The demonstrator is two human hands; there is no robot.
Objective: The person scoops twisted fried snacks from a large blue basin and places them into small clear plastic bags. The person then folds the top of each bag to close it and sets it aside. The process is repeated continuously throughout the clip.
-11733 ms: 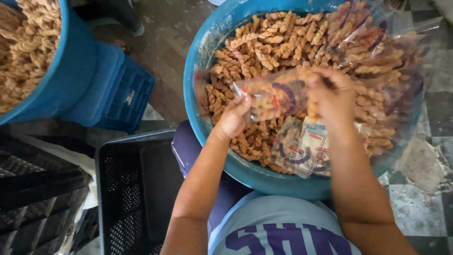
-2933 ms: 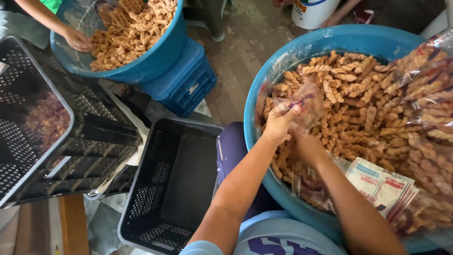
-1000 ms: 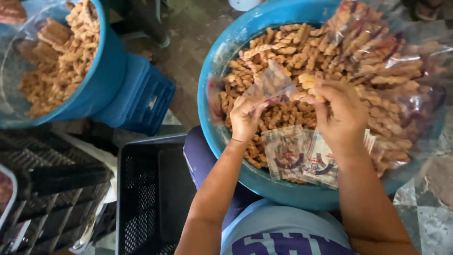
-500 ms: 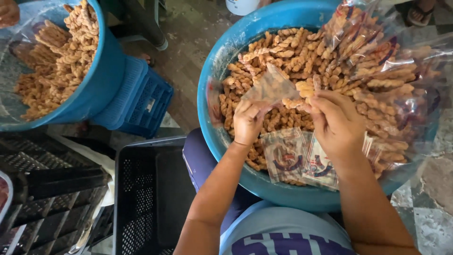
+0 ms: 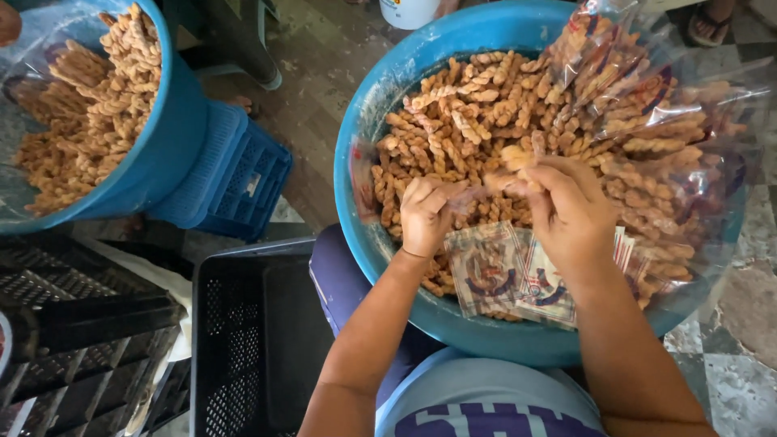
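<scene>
A worn tiled floor lies under a blue basin of twisted fried snacks.
Left hand and right hand, fingers closed, pinch a small clear bag over the basin.

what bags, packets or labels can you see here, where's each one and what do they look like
Clear plastic bag: pinched between left hand and right hand above the big blue tub; thin, crumpled.
Flat printed packets: stacked at the tub's near edge under the hands; rectangular, clear with red and blue print.
Filled bags of twisted snacks: tub's right side; clear, bulging, golden-brown contents.
</scene>
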